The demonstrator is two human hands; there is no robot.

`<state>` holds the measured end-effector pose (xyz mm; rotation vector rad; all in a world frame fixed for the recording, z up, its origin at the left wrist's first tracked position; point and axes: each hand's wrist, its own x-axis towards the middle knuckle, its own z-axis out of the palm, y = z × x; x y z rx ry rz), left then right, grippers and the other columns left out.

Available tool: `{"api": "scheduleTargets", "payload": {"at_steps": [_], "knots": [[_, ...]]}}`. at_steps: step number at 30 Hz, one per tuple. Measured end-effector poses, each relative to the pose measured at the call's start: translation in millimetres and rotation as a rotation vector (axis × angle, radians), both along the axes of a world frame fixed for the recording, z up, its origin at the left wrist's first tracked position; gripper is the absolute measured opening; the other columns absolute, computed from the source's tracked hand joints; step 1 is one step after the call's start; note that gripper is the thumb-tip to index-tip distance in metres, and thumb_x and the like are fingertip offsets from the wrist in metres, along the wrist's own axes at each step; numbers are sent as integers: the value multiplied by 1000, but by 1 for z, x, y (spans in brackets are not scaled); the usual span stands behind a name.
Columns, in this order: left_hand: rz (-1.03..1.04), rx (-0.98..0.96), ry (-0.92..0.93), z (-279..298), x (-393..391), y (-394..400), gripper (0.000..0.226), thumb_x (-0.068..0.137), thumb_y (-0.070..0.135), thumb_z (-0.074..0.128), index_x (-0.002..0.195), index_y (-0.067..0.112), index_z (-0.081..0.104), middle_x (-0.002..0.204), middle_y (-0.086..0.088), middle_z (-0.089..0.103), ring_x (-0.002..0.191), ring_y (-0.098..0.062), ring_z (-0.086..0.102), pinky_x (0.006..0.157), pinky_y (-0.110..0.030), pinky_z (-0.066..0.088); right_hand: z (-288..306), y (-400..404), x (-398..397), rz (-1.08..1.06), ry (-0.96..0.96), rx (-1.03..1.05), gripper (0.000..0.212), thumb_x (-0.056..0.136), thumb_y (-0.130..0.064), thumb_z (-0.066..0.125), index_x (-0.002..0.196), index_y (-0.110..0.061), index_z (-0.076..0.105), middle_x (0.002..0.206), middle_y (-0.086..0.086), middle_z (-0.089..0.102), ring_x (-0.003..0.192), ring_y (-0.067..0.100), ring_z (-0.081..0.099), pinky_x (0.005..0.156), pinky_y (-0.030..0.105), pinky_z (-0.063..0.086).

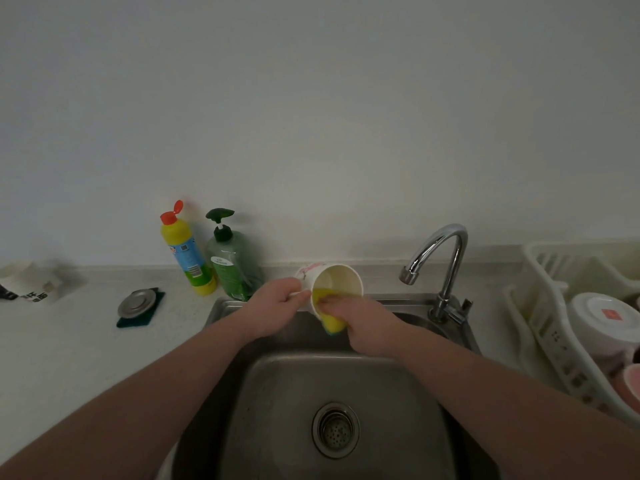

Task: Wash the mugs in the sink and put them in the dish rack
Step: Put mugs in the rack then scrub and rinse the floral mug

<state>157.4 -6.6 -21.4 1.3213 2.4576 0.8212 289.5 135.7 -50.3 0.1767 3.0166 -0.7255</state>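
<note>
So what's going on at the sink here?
A person is washing a mug over the sink. The left hand grips it by the handle, tilted with its mouth toward the camera, while the right hand pushes a yellow sponge into it. No water shows at the faucet. The dish rack on the right already holds some dishes.

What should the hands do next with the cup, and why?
Probably turn the sponge around inside the mug. The right hand pushes it into the tilted mug while the left hand holds the handle, and no water runs from the faucet.
</note>
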Motion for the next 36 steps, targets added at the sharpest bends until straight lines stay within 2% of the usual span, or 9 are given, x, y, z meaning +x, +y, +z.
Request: {"api": "scheduleTargets", "payload": {"at_steps": [4,9,13,17,21,22,27,30,36], "knots": [[-44,7,38,-3,3,4,33,97,16,53,66,12,44,61,4,37,65,-17,38,58,-23,29,4,-11,-5,-143,72,-321,59,83,8,45,136,-17,49,131,11,54,120,28,50,99,29,42],[-65,11,90,1,5,4,38,97,24,49,62,22,35,62,6,37,62,-13,37,57,-16,30,12,-19,-14,-317,169,-572,46,92,1,47,134,-16,52,127,9,57,116,24,51,94,24,38],[-42,13,80,3,2,4,35,97,28,48,66,13,43,62,5,38,64,-15,38,57,-28,26,14,-16,-9,-241,121,-458,56,87,5,44,139,-17,47,135,10,52,123,27,48,99,24,36],[-23,4,77,1,4,3,32,99,19,51,68,11,46,62,5,38,66,-17,40,57,-27,28,14,-9,-4,-199,35,-347,57,86,7,44,137,-17,49,135,10,52,123,27,47,101,25,36],[-59,10,97,-3,12,6,37,99,22,48,64,19,39,62,7,37,69,-21,42,61,-30,26,19,-25,-13,-489,232,-913,31,88,5,51,110,-13,60,101,9,60,97,23,52,84,31,43],[-46,18,81,-2,12,7,38,100,20,49,63,19,38,63,5,38,69,-21,42,61,-31,26,20,-26,-14,-505,269,-945,28,89,4,52,108,-14,60,97,8,59,96,22,52,83,31,43],[60,85,-19,11,-1,5,34,99,21,51,82,-8,61,81,-20,58,75,-21,50,64,-25,37,29,-7,-8,-215,127,-344,55,87,4,46,137,-20,50,136,8,52,124,25,47,97,20,35],[60,66,-67,15,-4,2,37,98,23,53,84,-10,60,79,-17,55,73,-17,48,65,-23,38,24,-3,-4,-73,60,-83,62,86,1,47,143,-24,41,147,6,42,132,28,41,109,29,33],[19,-9,-168,11,-6,4,34,96,20,55,80,-10,59,78,-10,53,75,-19,49,70,-30,39,18,10,8,115,-14,289,63,86,-2,52,143,-25,38,151,-3,36,136,21,36,109,38,35]]}}
